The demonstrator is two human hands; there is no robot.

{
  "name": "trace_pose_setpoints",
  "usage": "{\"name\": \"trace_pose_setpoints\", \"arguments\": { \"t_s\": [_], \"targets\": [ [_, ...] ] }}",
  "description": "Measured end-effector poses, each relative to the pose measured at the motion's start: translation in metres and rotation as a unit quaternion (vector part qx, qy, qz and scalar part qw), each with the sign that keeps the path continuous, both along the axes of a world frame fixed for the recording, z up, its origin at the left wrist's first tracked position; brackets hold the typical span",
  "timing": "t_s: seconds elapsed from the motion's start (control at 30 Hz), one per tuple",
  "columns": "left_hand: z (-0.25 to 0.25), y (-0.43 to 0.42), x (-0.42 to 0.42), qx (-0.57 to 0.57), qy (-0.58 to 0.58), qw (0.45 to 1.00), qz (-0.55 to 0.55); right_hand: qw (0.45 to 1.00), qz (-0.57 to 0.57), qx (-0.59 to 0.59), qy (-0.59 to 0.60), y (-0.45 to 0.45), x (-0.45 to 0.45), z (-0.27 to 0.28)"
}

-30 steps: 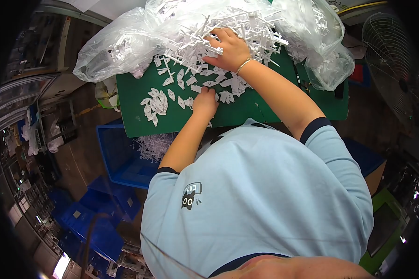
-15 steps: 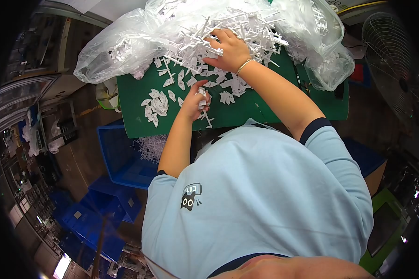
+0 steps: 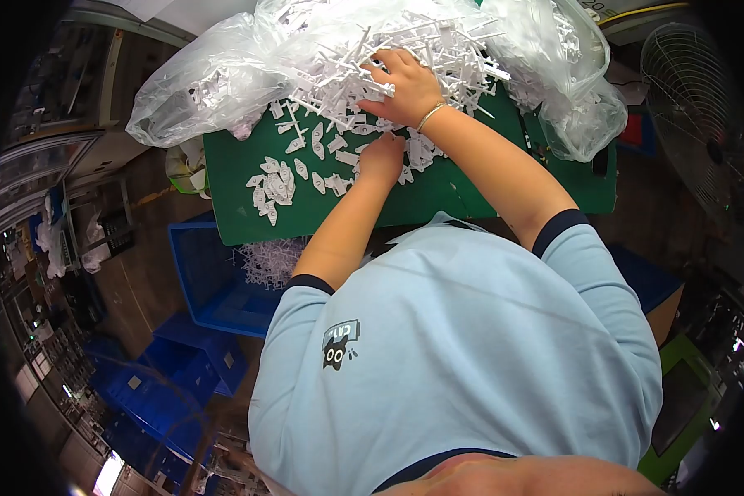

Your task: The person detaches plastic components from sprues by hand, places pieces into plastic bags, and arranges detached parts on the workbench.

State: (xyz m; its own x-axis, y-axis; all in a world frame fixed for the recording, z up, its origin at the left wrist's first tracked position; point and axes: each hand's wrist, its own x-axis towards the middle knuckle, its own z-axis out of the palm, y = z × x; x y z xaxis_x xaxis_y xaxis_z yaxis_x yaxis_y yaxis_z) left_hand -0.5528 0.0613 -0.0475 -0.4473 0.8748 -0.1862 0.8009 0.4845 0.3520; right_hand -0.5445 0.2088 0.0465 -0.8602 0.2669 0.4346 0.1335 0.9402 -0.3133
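Observation:
My right hand (image 3: 409,89) rests with fingers spread on a heap of white plastic parts (image 3: 339,78), a bracelet at its wrist. Below it, my left hand (image 3: 382,157) is closed among small white pieces on the green table (image 3: 438,194); its fingertips and anything in them are hidden. A loose cluster of flat, pointed white pieces (image 3: 278,188) lies on the table left of my left hand. More single pieces are scattered between that cluster and the heap.
Clear plastic bags (image 3: 215,87) with white parts stand at the table's back left and back right. A blue bin (image 3: 211,289) holding thin white scraps (image 3: 269,263) is below the left table edge. At the far right is a fan (image 3: 694,107).
My left hand first drew back toward the near edge with white pieces in it, then moved up and right to the pieces below my right hand. My right hand has stayed on the heap.

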Motion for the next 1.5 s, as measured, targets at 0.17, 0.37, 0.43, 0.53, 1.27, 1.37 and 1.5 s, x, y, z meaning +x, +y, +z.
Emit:
{"name": "trace_pose_setpoints", "arguments": {
  "t_s": [0.17,0.37,0.43,0.53,1.27,1.37,1.5],
  "targets": [
    [0.000,0.000,0.003,-0.010,0.018,1.000,0.000,1.000,0.002,0.001,-0.002,0.001,0.001,0.001],
    [0.012,-0.025,-0.010,0.038,-0.118,0.992,0.026,1.000,0.007,0.018,0.021,0.002,0.000,0.001],
    [0.021,-0.041,-0.015,0.051,-0.184,0.980,0.055,1.000,0.008,0.010,0.017,0.002,0.001,0.002],
    [0.040,-0.063,-0.025,0.086,-0.474,0.833,0.272,1.000,0.009,0.006,0.021,0.002,0.000,0.003],
    [0.230,0.047,-0.191,0.444,-0.764,0.409,0.227,1.000,0.016,-0.010,-0.007,0.001,0.003,0.011],
    [0.237,0.054,-0.198,0.458,-0.736,0.428,0.257,1.000,0.019,-0.008,-0.020,0.001,0.005,0.012],
    [0.242,0.041,-0.191,0.477,-0.696,0.470,0.260,0.999,0.025,-0.020,-0.007,0.001,0.005,0.009]
  ]
}}
